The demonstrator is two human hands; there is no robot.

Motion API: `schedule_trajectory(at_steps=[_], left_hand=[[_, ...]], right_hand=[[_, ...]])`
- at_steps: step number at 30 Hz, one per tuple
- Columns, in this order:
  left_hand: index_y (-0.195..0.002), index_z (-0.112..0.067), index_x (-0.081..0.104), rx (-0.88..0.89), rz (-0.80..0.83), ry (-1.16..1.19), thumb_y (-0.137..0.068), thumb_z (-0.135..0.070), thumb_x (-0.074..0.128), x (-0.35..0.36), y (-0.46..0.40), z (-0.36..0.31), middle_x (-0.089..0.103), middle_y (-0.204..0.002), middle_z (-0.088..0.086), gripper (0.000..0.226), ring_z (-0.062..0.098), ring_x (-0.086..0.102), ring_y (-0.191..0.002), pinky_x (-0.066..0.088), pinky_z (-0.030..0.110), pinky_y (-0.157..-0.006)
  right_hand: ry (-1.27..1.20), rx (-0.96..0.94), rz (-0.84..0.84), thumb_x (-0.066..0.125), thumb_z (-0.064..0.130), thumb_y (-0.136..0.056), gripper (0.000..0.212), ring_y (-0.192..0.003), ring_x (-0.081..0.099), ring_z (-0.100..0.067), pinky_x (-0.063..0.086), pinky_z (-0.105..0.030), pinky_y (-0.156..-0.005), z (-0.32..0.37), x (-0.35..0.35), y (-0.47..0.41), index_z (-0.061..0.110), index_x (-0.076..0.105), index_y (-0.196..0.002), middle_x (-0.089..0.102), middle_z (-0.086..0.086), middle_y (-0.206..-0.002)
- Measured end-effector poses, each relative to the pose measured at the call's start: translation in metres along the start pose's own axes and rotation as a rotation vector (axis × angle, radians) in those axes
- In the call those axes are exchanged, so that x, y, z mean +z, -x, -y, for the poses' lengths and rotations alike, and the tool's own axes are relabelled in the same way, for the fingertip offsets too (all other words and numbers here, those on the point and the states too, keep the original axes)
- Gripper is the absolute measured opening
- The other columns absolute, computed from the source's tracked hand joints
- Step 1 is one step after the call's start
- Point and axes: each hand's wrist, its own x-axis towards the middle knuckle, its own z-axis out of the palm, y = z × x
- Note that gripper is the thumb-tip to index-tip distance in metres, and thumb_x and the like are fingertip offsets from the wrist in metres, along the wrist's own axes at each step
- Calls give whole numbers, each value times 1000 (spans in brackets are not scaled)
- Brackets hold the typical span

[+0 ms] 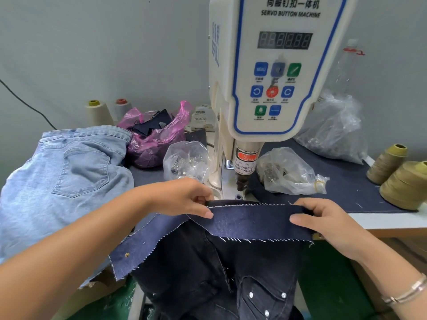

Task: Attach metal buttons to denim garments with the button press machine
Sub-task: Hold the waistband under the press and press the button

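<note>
A dark blue denim strip [249, 224] with frayed white edges stretches across the front of the white servo button machine [272, 72]. My left hand [184, 197] pinches the strip's left part, thumb on top. My right hand [323, 218] pinches its right end. The strip lies just in front of the machine's press head [241, 179]. One metal button [126, 254] sits on the strip's hanging left end. Black denim jeans [221, 280] with silver rivets lie below the strip, on my lap side.
Light blue jeans [64, 176] are piled at left. Two clear bags of metal parts [187, 161] [286, 172] flank the press. A pink bag of denim scraps [154, 135], thread cones [402, 179] at right, and a large clear bag [335, 128] stand on the table.
</note>
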Motion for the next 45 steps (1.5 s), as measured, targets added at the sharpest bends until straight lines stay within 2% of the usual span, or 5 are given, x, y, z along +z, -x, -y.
schedule_trajectory(at_steps=[9, 20, 28, 37, 45], left_hand=[[-88, -8, 51, 40, 44, 269, -95, -13, 60, -5, 2, 10, 45, -96, 5, 12, 5, 42, -72, 36, 16, -73], [-74, -4, 43, 158, -102, 429, -91, -13, 59, 16, -4, 4, 45, -101, -3, 25, 7, 44, -91, 38, 17, -88], [-90, 12, 46, 82, -10, 718, -88, -21, 56, 43, -9, 12, 44, -86, 9, 34, 21, 39, -81, 33, 30, -76], [-70, -27, 62, -54, -150, 859, -84, -31, 65, 38, -25, 21, 61, -74, -1, 15, 13, 54, -68, 43, 20, -62], [-82, -22, 69, -16, -152, 990, -76, -37, 68, 52, -38, 26, 47, -79, 13, 16, 31, 33, -68, 12, 36, -58]], right_hand=[[227, 230, 128, 68, 31, -85, 21, -99, 69, -18, 51, -19, -78, -19, -19, 1, 24, 73, -104, 73, -1, -105], [-536, 2, -150, 52, 19, -85, 29, -93, 70, -19, 56, -29, -74, -39, -3, 3, 14, 75, -102, 73, -7, -100], [-572, 17, -305, 60, 32, -78, 23, -90, 71, -11, 56, -23, -64, -39, 12, 0, 32, 77, -93, 74, 4, -100], [-665, 94, -515, 58, 19, -90, 21, -89, 72, -17, 57, -31, -64, -38, 11, -17, 29, 75, -97, 74, 1, -99], [-793, 207, -652, 58, 17, -90, 18, -78, 71, -22, 55, -38, -72, -41, 5, -22, 27, 72, -84, 75, -1, -85]])
